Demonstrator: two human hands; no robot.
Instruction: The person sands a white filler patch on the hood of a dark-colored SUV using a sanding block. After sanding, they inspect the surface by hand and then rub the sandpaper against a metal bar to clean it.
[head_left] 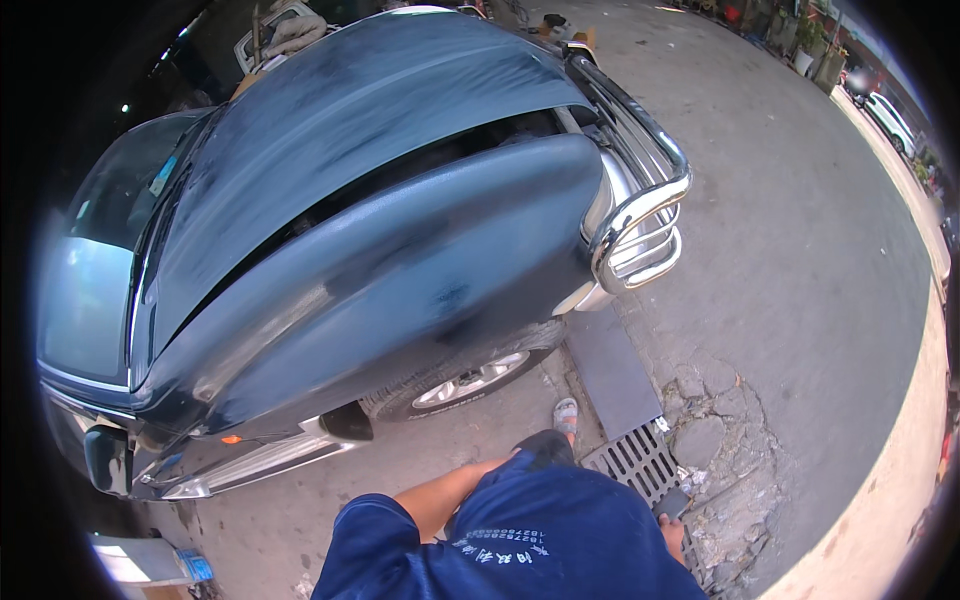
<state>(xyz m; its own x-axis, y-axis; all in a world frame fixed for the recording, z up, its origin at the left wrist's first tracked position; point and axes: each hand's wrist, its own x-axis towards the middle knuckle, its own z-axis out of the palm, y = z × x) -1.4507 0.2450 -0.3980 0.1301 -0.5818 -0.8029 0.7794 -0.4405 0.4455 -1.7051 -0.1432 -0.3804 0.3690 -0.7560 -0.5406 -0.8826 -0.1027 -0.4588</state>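
Note:
My right hand (672, 534) is at the lower right beside my blue shirt, its fingers closed round a small dark grey block (673, 503) above the drain grate. What the block is made of I cannot make out. My left forearm (445, 500) reaches from the sleeve toward my knee, and the left hand is hidden behind the shirt. In front of me stands a dark blue car whose front fender (430, 270) looks dull and streaky, with a darker patch near its middle. The hood (370, 90) is slightly raised, leaving a dark gap along the fender.
A chrome bull bar (640, 225) juts from the car's front. Below the fender sits the front wheel (470, 385); a side mirror (107, 460) sticks out at left. A metal plate (615, 370) and slotted drain grate (640, 465) lie near my sandalled foot, beside broken concrete (720, 440).

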